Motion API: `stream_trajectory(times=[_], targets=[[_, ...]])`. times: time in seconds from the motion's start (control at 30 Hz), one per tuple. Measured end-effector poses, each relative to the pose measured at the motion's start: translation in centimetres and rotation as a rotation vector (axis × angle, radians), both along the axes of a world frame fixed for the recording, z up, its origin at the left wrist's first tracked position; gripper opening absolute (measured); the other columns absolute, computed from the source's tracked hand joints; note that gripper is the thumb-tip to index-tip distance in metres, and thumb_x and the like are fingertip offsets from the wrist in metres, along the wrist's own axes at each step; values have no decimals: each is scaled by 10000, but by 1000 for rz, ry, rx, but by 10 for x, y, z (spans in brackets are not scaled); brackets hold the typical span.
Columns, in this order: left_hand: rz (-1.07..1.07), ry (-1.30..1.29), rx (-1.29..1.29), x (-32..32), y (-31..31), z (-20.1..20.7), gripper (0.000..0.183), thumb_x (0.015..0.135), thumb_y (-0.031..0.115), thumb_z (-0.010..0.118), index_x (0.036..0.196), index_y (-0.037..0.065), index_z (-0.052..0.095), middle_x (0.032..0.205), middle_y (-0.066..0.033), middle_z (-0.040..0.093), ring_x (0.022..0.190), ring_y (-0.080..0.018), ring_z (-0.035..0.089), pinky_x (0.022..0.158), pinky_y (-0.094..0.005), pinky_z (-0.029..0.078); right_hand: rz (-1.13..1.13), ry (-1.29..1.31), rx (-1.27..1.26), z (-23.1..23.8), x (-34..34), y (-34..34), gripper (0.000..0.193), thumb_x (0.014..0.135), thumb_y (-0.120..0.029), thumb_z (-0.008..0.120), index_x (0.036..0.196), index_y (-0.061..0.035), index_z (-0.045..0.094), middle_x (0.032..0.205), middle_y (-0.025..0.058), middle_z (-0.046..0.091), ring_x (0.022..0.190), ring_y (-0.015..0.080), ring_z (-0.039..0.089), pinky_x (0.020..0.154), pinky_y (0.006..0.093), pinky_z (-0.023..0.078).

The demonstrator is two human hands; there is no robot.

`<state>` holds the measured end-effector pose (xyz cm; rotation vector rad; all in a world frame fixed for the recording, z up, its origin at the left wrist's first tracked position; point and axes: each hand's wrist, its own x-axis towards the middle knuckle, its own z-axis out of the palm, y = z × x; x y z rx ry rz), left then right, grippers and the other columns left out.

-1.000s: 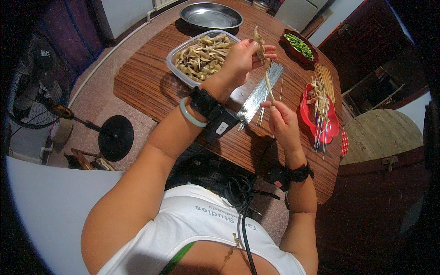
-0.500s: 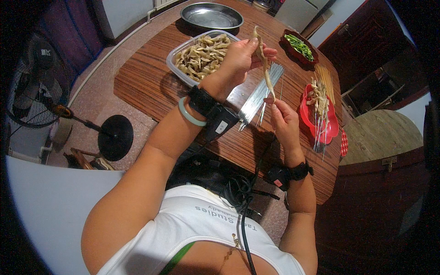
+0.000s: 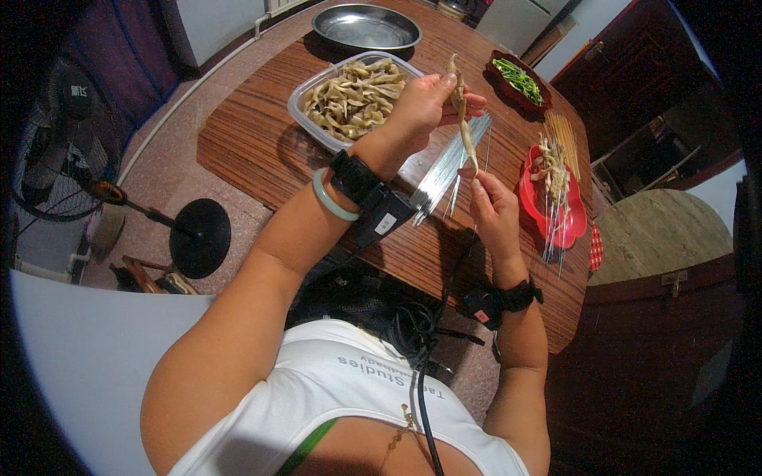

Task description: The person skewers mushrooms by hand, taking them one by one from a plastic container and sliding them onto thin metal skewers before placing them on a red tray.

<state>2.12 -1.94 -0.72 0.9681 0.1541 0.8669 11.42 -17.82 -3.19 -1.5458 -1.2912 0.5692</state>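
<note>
A long, pale oyster mushroom strip (image 3: pixel 468 143) stretches between my two hands above the table. My left hand (image 3: pixel 429 105) is closed on its upper part, thumb on top and the other fingers behind. Below, my right hand (image 3: pixel 494 208) pinches the strip's lower end between thumb and fingertips; whether a skewer runs through it I cannot make out. Under the hands lies a bundle of metal skewers (image 3: pixel 448 170). Left of them, a clear plastic tub (image 3: pixel 298 119) holds a heap of torn oyster mushrooms (image 3: pixel 353 97).
On the right, a red tray (image 3: pixel 528 189) carries mushrooms threaded on metal skewers (image 3: pixel 553 176). Wooden sticks (image 3: pixel 562 136) lie beyond it. Farther back are a dark dish of green vegetables (image 3: pixel 517 78) and a steel basin (image 3: pixel 367 28). A fan base (image 3: pixel 200 238) stands left of the table.
My left hand has shifted slightly to the right and down along the mushroom strip, whose upper tip now sits lower. My right hand has barely moved.
</note>
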Motion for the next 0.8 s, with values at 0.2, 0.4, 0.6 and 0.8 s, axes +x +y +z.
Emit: stream_trajectory(times=[0.2,0.4,0.6,0.8], targets=[[33,49,29,3,-5,-3,277,880,271,361,868,10,454,849,-178,590,743,-237,595,690,-323,484,124,227,-31,5,-2,-2,204,837,-112,446,990,-23,546,629,-65,433,518,17,346,459,161,281],[490,93,288,1,6,-3,309,868,328,397,807,35,473,637,-57,543,533,-134,547,490,-245,441,197,238,-64,8,-18,-3,231,860,-128,426,1033,3,504,550,-66,382,430,12,328,390,152,254],[682,93,353,6,0,-3,309,861,276,434,722,5,484,543,-27,492,423,-89,483,367,-224,373,282,149,-142,11,-22,-7,210,828,-119,456,1000,-36,544,626,-39,450,533,42,391,478,185,329],[687,104,351,7,-3,-6,311,860,280,432,710,14,487,500,-9,464,402,-79,454,361,-229,357,252,90,-102,5,-25,-7,207,830,-125,456,994,-37,546,615,-35,456,524,44,396,479,188,334]])
